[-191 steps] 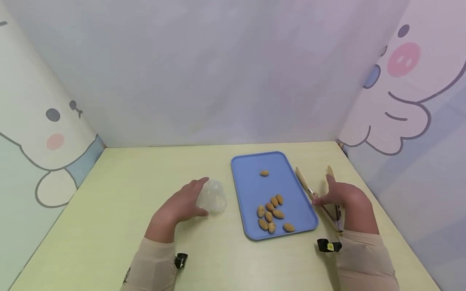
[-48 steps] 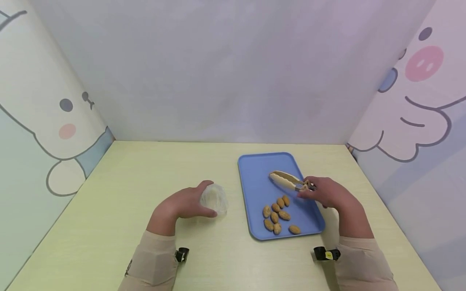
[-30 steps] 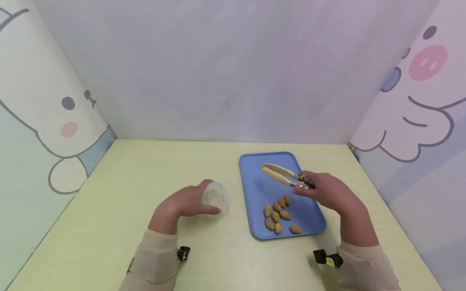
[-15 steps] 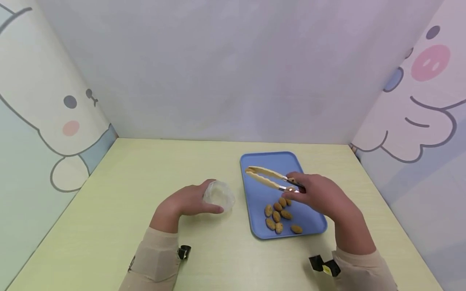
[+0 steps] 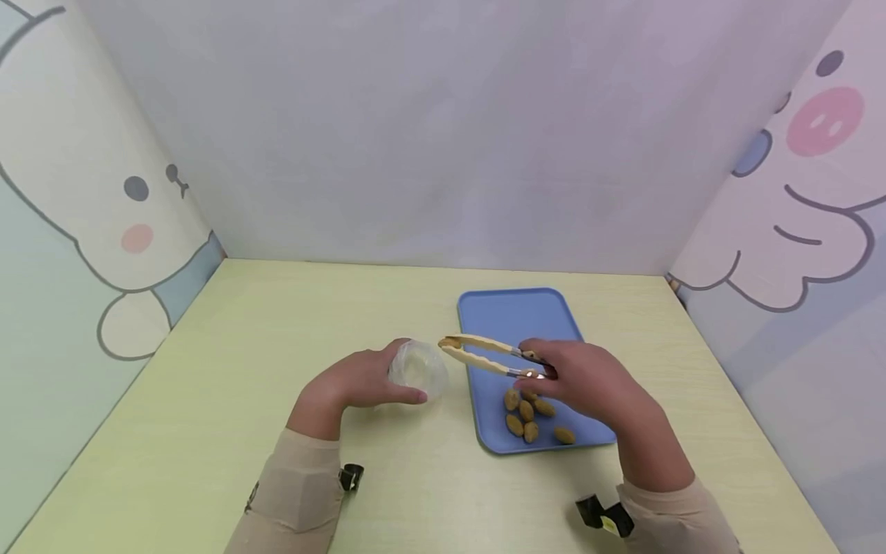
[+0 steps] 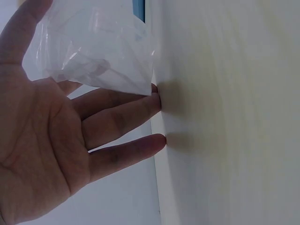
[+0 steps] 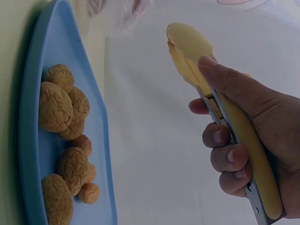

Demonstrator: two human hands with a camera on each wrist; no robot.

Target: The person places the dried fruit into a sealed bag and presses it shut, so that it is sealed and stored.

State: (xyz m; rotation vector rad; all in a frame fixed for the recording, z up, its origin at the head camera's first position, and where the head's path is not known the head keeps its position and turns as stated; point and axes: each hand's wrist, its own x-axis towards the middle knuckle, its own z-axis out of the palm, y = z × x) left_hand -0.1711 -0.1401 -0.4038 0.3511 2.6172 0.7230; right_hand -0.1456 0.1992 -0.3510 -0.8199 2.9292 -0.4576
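A clear plastic bag (image 5: 420,371) stands on the table with its mouth facing up. My left hand (image 5: 363,379) holds it between thumb and fingers; several fingertips touch the tabletop in the left wrist view. My right hand (image 5: 588,381) grips cream-tipped tongs (image 5: 481,360) by their handles, pointing left. A brownish piece seems to sit between the tong tips, close to the bag's right side; the right wrist view hides it. On the blue tray (image 5: 512,308) lie several brown, wrinkled, nut-like pieces (image 7: 55,108), mostly clustered at its near end.
The pale yellow table (image 5: 311,308) reaches back to a grey-white wall (image 5: 443,154). Side walls with cartoon animals stand left and right. A wrist camera (image 5: 351,477) sits on the left forearm, another wrist camera (image 5: 605,515) on the right.
My right hand took up the tongs from right of the tray. The lone piece left the tray's far part as the tongs lifted and swung left to the bag. My left hand stayed about there.
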